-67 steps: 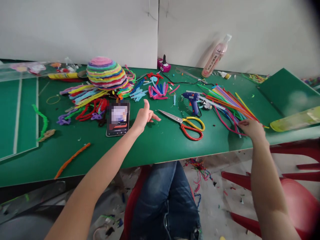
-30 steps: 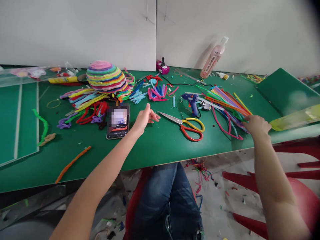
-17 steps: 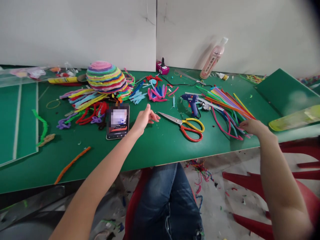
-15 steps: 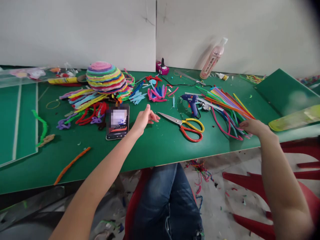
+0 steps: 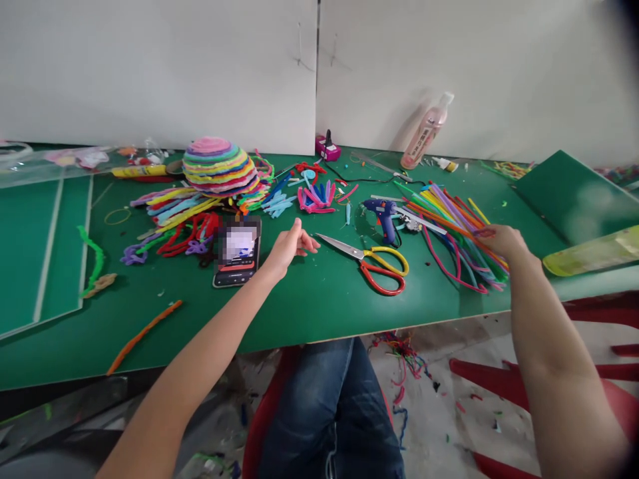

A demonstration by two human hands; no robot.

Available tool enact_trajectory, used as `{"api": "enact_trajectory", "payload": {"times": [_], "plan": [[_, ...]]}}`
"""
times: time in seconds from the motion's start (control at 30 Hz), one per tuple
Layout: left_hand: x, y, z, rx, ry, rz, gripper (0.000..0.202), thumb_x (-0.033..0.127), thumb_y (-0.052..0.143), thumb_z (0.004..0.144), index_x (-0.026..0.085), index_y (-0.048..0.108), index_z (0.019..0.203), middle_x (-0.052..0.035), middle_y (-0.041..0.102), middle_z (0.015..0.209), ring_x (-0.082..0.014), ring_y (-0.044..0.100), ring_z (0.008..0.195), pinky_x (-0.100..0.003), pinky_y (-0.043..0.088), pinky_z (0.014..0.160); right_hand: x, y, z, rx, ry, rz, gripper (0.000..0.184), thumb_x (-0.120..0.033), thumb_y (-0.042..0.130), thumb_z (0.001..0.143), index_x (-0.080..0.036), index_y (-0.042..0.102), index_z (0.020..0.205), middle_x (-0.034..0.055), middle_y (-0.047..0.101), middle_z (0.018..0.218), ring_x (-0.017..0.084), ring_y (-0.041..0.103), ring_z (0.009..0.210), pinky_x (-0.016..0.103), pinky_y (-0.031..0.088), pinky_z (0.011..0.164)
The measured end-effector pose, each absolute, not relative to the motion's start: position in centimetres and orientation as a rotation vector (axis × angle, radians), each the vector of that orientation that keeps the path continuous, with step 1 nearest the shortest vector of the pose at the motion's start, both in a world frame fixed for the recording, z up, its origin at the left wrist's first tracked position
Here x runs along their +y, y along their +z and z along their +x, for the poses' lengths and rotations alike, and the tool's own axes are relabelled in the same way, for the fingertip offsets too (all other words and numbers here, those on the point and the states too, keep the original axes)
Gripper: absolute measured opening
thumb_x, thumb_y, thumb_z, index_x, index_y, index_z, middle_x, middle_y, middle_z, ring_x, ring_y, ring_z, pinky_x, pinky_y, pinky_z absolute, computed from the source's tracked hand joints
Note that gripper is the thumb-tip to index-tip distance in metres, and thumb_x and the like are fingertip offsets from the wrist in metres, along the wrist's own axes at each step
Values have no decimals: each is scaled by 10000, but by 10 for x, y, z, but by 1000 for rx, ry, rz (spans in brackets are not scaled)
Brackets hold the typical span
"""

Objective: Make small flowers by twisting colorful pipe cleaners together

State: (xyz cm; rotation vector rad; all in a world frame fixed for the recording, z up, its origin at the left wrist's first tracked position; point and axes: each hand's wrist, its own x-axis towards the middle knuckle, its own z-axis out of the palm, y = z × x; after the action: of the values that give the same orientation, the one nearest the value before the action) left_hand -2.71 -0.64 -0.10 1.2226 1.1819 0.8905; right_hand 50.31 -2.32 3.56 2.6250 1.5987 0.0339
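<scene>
My left hand (image 5: 292,246) rests over the green table between a phone (image 5: 234,277) and the scissors (image 5: 360,254). Its thumb points up, its fingers are loosely bent and apart, and nothing is in it. The scissors, with one yellow and one red handle, lie with their tip near those fingers. Over at the right, my right hand (image 5: 506,241) pinches the near ends of a loose bundle of coloured pipe cleaners (image 5: 446,207). How many it grips is hidden by the fingers. A blue glue gun (image 5: 383,211) lies left of the bundle.
A striped, dome-shaped pipe-cleaner piece (image 5: 219,166) stands back left, with cut pieces (image 5: 317,197) beside it. A pink bottle (image 5: 426,136) leans on the white wall. A yellow-green packet (image 5: 592,251) lies right. One orange pipe cleaner (image 5: 144,336) lies at front left.
My right hand has shifted slightly up and left along the pipe cleaners. My left hand stays in nearly the same spot. The whole view has tilted a little upward.
</scene>
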Motion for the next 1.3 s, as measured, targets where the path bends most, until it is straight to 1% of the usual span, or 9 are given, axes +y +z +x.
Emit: {"api": "enact_trajectory", "payload": {"times": [0.17, 0.33, 0.5, 0.67, 0.77, 0.87, 1.1, 1.2, 1.3], "plan": [[-7, -5, -27, 1152, 873, 1228, 651, 724, 292, 807, 179, 502, 518, -90, 713, 768, -144, 653, 659, -247, 441, 562, -14, 41, 501, 1483, -131, 2617, 379, -391, 629, 724, -250, 685, 1071, 55, 701, 975, 186, 586, 776, 270, 403, 644], [-8, -3, -25, 1159, 863, 1220, 632, 685, 288, 832, 186, 501, 507, -93, 708, 768, -139, 644, 650, -251, 440, 563, -16, 42, 494, 1374, -24, 2718, 407, -497, 513, 799, -252, 666, 1086, 103, 660, 1113, 241, 575, 892, 318, 390, 660], [-9, 2, -24, 1177, 848, 1229, 610, 644, 285, 851, 193, 499, 499, -94, 710, 770, -140, 643, 654, -259, 444, 574, -16, 32, 492, 1500, -84, 2705, 387, -400, 518, 821, -253, 621, 1164, 57, 674, 1107, 174, 580, 865, 258, 399, 669], [-10, 5, -25, 1172, 865, 1209, 607, 654, 323, 840, 190, 510, 495, -85, 712, 769, -143, 644, 659, -264, 450, 591, -19, 34, 480, 1462, 167, 2780, 452, -482, 471, 833, -223, 617, 1174, 124, 622, 1156, 268, 559, 1006, 340, 418, 748], [-11, 7, -25, 1163, 867, 1200, 601, 635, 327, 851, 191, 515, 494, -78, 710, 758, -142, 641, 657, -266, 447, 597, -18, 38, 469, 1609, 323, 2704, 417, -394, 387, 885, -209, 580, 1205, 125, 541, 1258, 235, 514, 1111, 329, 405, 869], [-12, 9, -25, 1151, 871, 1195, 596, 617, 330, 863, 189, 516, 492, -70, 704, 740, -139, 637, 652, -265, 442, 599, -11, 41, 461, 1768, 193, 2511, 338, -336, 412, 886, -251, 640, 1121, 75, 571, 1229, 187, 523, 1110, 280, 407, 877], [-9, 7, -24, 1137, 877, 1172, 600, 589, 305, 889, 180, 524, 509, -73, 702, 732, -136, 631, 636, -274, 419, 590, 13, 37, 461, 1648, 87, 2392, 404, -474, 487, 855, -248, 644, 1151, 131, 535, 1320, 314, 516, 1138, 422, 431, 820], [-9, 6, -23, 1110, 886, 1159, 606, 611, 318, 879, 171, 517, 514, -69, 695, 726, -127, 623, 635, -267, 417, 594, 24, 33, 473, 1531, 101, 2432, 328, -384, 543, 844, -279, 662, 1131, 116, 590, 1272, 264, 574, 1038, 353, 420, 707], [-10, 6, -22, 1085, 870, 1168, 628, 633, 298, 875, 164, 514, 518, -63, 684, 708, -118, 617, 633, -260, 417, 598, 36, 29, 480, 1473, 168, 2518, 338, -442, 618, 784, -228, 721, 1025, 136, 711, 968, 162, 556, 602, 316, 334, 537]]}}
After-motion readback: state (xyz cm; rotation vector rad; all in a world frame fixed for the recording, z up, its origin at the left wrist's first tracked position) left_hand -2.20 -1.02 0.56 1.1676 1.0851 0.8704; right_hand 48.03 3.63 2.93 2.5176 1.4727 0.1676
